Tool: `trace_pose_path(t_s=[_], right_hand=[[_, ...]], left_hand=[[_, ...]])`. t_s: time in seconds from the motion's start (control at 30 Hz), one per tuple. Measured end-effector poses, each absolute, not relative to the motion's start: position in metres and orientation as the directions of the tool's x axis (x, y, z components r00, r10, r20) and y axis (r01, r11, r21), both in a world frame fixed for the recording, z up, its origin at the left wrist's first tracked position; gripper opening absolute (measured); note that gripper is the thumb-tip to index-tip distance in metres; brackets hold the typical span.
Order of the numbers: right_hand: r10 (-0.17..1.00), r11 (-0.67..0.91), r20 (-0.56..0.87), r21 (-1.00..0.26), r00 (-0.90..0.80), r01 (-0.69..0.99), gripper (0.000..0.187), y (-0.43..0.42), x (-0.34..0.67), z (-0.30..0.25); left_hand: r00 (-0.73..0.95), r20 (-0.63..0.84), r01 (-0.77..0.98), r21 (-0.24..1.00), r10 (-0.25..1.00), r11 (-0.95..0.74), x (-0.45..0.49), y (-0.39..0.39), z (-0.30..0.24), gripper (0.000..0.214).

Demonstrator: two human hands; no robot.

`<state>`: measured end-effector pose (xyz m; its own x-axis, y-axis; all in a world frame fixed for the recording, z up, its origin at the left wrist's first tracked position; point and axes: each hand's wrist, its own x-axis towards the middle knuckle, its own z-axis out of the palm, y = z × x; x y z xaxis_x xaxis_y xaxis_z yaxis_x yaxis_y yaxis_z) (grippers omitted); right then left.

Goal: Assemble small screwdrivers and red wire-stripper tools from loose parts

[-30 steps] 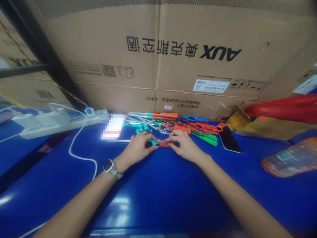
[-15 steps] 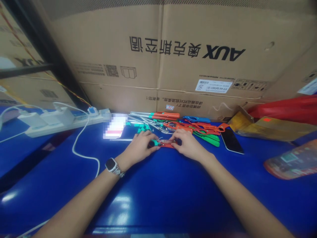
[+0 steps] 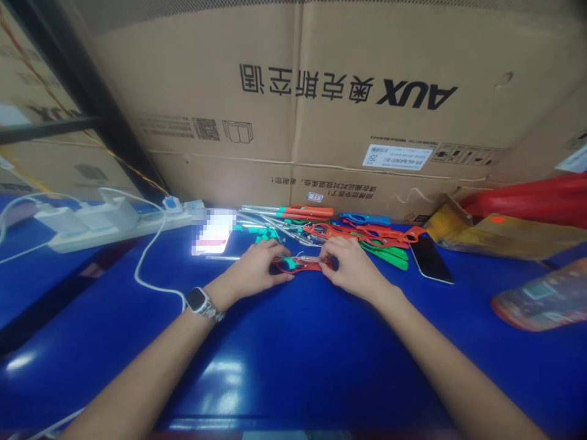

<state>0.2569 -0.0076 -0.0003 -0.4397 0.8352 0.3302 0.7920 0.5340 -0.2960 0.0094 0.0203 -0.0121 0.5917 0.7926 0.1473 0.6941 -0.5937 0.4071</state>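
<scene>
A partly assembled long-nosed lighter (image 3: 305, 265) lies low over the table between my hands. Its red handle shell is exposed inside, with a teal trigger (image 3: 288, 263) near the left end and a thin wire standing up. My left hand (image 3: 257, 269), wearing a watch, closes around the trigger end, and the metal tube (image 3: 220, 258) points left past it. The fingers of my right hand (image 3: 351, 266) pinch the right end of the handle, hiding its tip. Behind lie loose red handle shells (image 3: 376, 234), metal tubes (image 3: 284, 227) and teal pieces (image 3: 263, 234).
A lit phone (image 3: 215, 232) and a power strip (image 3: 123, 226) with a white cable stand left. Green shells (image 3: 387, 253), a dark phone (image 3: 431, 260) and a bottle (image 3: 541, 296) lie right. A large cardboard box (image 3: 293, 122) walls off the back.
My left hand has shifted slightly left and its fingers have loosened from the trigger, showing more of the red loop. My right hand stays at the handle's right end.
</scene>
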Motion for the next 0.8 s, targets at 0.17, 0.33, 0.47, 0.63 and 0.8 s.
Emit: trace_pose_path(t_s=[0.17,0.33,0.47,0.63,0.8], right_hand=[[0.835,0.542,0.327,-0.344,-0.443,0.767,0.012,-0.005,0.258,-0.006],[0.844,0.534,0.322,-0.423,-0.429,0.732,0.015,-0.004,0.259,-0.013],[0.855,0.513,0.327,-0.41,-0.403,0.754,0.015,-0.004,0.259,-0.014],[0.861,0.489,0.333,-0.338,-0.384,0.804,0.015,-0.006,0.258,-0.009],[0.868,0.483,0.289,-0.305,-0.404,0.821,0.016,-0.009,0.258,-0.005]], left_hand=[[0.609,0.136,0.635,0.506,0.782,-0.583,-0.003,0.029,-0.006,0.024],[0.647,0.148,0.605,0.497,0.748,-0.622,-0.004,0.032,-0.005,0.019],[0.673,0.118,0.624,0.439,0.73,-0.646,-0.004,0.028,-0.003,0.021],[0.648,0.09,0.702,0.314,0.757,-0.639,-0.003,0.022,0.0,0.031],[0.588,0.128,0.752,0.277,0.799,-0.598,0.005,0.016,-0.001,0.037]])
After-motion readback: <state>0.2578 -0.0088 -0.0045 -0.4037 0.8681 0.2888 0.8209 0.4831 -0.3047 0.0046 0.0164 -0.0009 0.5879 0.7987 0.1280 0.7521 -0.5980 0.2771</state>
